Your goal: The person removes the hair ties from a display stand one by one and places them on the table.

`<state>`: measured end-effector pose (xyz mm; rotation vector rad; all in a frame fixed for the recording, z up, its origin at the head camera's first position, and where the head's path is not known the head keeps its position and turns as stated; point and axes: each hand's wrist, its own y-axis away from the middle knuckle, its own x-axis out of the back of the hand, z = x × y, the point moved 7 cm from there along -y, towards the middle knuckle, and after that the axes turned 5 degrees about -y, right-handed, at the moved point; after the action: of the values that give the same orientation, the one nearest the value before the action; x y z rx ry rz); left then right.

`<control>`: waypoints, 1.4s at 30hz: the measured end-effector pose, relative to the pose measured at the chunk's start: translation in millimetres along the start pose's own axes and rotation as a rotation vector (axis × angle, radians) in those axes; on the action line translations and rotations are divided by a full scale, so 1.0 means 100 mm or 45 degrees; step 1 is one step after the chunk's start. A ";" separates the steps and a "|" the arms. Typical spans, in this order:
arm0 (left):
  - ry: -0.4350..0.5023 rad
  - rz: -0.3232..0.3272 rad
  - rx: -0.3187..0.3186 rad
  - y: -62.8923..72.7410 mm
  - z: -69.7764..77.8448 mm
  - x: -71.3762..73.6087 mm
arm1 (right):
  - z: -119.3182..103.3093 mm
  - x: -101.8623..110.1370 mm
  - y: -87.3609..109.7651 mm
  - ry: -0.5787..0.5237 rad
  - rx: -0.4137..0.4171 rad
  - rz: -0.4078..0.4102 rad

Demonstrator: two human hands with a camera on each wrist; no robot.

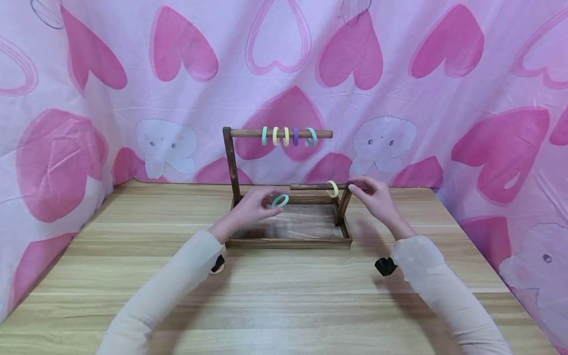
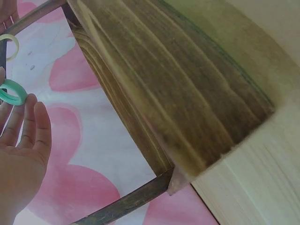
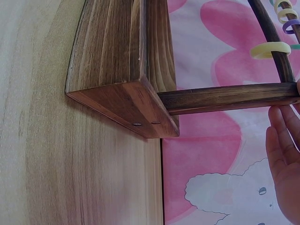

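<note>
A mint-green ring (image 1: 280,200) is pinched between the thumb and fingers of my left hand (image 1: 254,206), above the tray of a wooden rack (image 1: 284,243). The left wrist view shows the same green ring (image 2: 19,90) at the fingertips. At the rack's shorter post (image 1: 342,207), my right hand (image 1: 374,199) holds the top, thumb in front and fingers behind. One yellow ring (image 1: 333,189) hangs on the lower rod (image 1: 310,187), close to that post. Several rings, mint, yellow and purple (image 1: 295,136), hang from the upper rod (image 1: 239,133).
The rack stands on a wood-grain table (image 1: 284,296) near its back edge. Behind and at both sides hangs a pink curtain (image 1: 284,29) with hearts. Black wrist-worn devices (image 1: 385,266) show below the forearms.
</note>
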<state>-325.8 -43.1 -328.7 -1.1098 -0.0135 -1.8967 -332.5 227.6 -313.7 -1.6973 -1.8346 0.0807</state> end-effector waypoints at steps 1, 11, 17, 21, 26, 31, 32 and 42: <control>0.001 -0.004 -0.005 0.01 0.01 0.00 | -0.01 0.00 0.00 -0.005 0.001 0.000; -0.092 -0.029 0.003 0.12 0.06 -0.03 | -0.26 -0.03 0.05 -0.004 0.011 -0.001; -0.127 -0.052 -0.011 0.19 0.10 -0.04 | -0.26 -0.03 0.04 0.005 0.009 -0.004; -0.136 -0.076 -0.021 0.24 0.11 -0.07 | -0.26 -0.02 0.04 0.010 0.005 0.000; -0.156 -0.098 -0.035 0.30 0.11 -0.10 | -0.26 -0.02 0.04 0.005 0.004 0.000; -0.177 -0.103 -0.077 0.34 0.11 -0.12 | -0.26 -0.03 0.04 0.006 0.012 -0.003; -0.181 -0.105 -0.088 0.35 0.11 -0.12 | -0.25 -0.03 0.04 0.006 0.011 -0.002; -0.188 -0.126 -0.143 0.47 0.14 -0.16 | -0.25 -0.03 0.05 0.001 0.003 -0.005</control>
<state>-279.9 -53.5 -350.3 -1.3458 -0.0459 -1.9183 -316.2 216.5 -296.7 -1.6916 -1.8366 0.0809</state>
